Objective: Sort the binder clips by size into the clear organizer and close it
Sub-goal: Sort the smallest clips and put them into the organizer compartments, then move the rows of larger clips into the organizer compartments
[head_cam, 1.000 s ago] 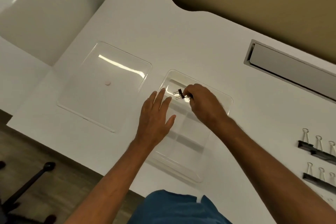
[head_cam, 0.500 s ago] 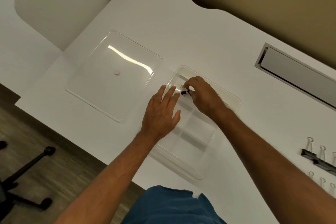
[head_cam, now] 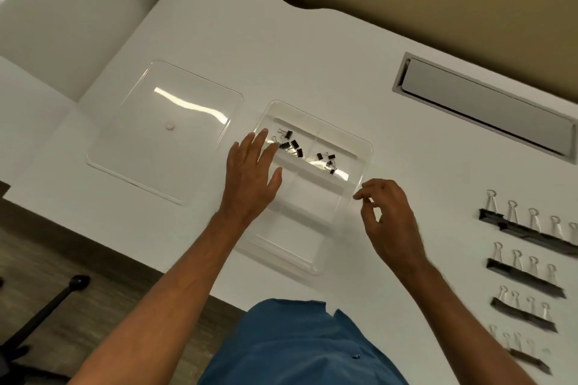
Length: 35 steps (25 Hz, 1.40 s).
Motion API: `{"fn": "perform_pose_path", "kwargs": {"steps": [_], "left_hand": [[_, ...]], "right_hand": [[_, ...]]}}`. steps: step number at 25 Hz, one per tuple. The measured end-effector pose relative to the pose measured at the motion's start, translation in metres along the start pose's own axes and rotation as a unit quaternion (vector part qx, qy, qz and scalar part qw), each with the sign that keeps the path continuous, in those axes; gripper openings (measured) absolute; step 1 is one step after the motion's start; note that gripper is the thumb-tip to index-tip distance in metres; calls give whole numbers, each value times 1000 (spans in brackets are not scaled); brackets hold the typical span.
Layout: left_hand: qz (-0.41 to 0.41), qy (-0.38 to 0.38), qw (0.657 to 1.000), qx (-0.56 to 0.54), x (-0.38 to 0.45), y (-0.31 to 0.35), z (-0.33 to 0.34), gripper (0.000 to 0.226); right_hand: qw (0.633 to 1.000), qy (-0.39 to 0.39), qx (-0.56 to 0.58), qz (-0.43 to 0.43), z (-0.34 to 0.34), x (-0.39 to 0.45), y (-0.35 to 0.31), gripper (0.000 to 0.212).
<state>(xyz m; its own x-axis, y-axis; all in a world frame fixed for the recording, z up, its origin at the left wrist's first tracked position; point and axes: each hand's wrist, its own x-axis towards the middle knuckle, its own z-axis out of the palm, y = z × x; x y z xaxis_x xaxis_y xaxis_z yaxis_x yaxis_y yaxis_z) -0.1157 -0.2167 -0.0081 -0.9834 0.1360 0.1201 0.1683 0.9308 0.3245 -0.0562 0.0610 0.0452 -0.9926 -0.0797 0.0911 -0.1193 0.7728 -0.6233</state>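
The clear organizer (head_cam: 314, 266) lies open in the middle of the white desk. Its far left compartment holds several small black binder clips (head_cam: 290, 144); the far right compartment holds several still smaller ones (head_cam: 328, 161). My left hand (head_cam: 253, 176) lies flat with straight fingers on the organizer's left edge. My right hand (head_cam: 386, 216) hovers just off the organizer's right edge, fingers loosely curled and holding nothing. Rows of larger black clips (head_cam: 528, 228) stand at the far right of the desk.
The organizer's clear lid (head_cam: 162, 131) lies flat to the left of it, with a small pink dot at its centre. A grey cable hatch (head_cam: 484, 109) is set into the desk at the back right. An office chair base (head_cam: 47, 309) stands on the floor lower left.
My right hand has let go of the small clip in the far left compartment and pulled back to the right, out of the organizer. My left hand stays on the left edge.
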Motion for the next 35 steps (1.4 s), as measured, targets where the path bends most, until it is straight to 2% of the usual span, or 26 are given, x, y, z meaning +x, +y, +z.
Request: {"fn": "perform_pose_path", "kwargs": {"steps": [4, 8, 13, 15, 18, 20, 24, 29, 31, 35], "left_hand": [[56, 25, 997, -37, -15, 60, -4, 42], [127, -8, 988, -90, -53, 143, 14, 34], [191, -130, 962, -144, -107, 246, 49, 33], [213, -197, 944, -158, -123, 284, 60, 32], [235, -290, 914, -161, -142, 332, 72, 31], [255, -318, 901, -148, -153, 359, 83, 31], [282, -323, 891, -150, -170, 403, 106, 31], [275, -301, 906, -114, -179, 428, 134, 39], [288, -294, 907, -93, -180, 431, 141, 41], [309, -289, 902, -83, -182, 435, 150, 37]], "right_hand": [[998, 24, -20, 50, -30, -71, 47, 24], [990, 48, -15, 130, -58, -137, 92, 27], [978, 87, -15, 188, -106, -214, 146, 24], [965, 111, -11, 237, -125, -244, 171, 24], [954, 133, -25, 267, -144, -283, 204, 23], [950, 133, -35, 282, -153, -304, 224, 26], [955, 65, -72, 281, -161, -329, 251, 35], [966, 2, -114, 230, -164, -338, 269, 43], [968, 7, -105, 229, -165, -336, 273, 40], [968, 17, -76, 237, -169, -330, 282, 22]]}}
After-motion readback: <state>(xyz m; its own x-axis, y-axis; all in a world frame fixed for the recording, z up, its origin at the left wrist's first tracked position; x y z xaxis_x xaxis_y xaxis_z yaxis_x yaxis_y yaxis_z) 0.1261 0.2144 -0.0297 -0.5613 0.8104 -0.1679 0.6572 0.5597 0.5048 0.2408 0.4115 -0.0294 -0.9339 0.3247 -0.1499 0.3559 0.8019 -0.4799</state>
